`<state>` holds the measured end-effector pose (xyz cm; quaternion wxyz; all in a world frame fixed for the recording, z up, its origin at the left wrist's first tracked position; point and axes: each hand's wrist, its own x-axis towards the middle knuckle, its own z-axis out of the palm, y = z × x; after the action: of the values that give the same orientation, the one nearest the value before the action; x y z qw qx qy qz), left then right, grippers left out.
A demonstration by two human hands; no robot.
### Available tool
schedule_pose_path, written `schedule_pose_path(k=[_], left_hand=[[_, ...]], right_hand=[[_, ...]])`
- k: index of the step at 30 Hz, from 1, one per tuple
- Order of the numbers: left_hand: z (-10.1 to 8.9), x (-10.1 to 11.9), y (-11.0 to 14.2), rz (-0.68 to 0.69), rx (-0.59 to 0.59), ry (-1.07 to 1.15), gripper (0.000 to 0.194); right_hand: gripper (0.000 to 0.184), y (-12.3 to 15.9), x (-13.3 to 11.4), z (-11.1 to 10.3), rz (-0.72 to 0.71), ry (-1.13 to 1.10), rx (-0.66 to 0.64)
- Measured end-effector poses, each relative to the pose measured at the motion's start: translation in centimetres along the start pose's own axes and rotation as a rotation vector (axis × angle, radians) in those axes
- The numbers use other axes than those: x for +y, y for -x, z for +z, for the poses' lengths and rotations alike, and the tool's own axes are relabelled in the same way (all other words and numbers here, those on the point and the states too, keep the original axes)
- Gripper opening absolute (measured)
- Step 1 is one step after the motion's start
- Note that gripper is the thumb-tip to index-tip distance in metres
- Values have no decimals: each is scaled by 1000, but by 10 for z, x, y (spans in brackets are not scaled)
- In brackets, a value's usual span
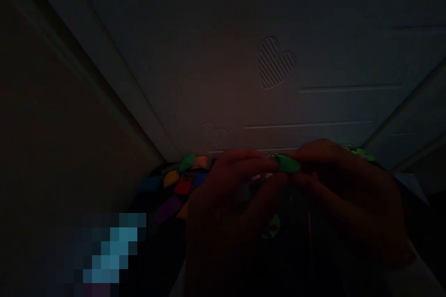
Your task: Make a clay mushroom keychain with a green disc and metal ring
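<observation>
The picture is very dark. My left hand (237,195) and my right hand (351,195) meet right of the middle, their fingertips pinched together. Between them is a small green lump of modelling clay (288,164), gripped from both sides. Its left end is partly covered by my left fingers, and its right end touches my right fingertips. Under the hands, a round piece with green and dark patches (271,226) lies on the dark surface. To its right runs a thin reddish stick (309,236).
Several coloured packets lie left of my hands, among them a red one (184,184), a yellow one (171,178) and a purple one (169,209). Bright green pieces (362,154) show at the far right. A pale panel with embossed hearts (275,62) rises behind. Blurred blocks cover the lower left.
</observation>
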<state>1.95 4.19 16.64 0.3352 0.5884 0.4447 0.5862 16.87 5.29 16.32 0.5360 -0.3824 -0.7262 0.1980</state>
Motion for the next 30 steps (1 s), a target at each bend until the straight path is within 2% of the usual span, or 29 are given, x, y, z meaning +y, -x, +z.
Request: schedule_pose_path(k=[7,16,26,30], left_hand=[[1,-4,-3,-57,-32,123,9],[1,0,-6,-95,-48,180,8],[-1,-3,-3,-64,-70,72,6],[-1,1,-2,-125,-47,82,19]], right_hand=[[18,1,-2,-1,-24,89,-11],[19,2,-1,1,-18,93,4],[15,-1,-1,0,65,-49,4],[12,-4,4,1,218,-327,-30]])
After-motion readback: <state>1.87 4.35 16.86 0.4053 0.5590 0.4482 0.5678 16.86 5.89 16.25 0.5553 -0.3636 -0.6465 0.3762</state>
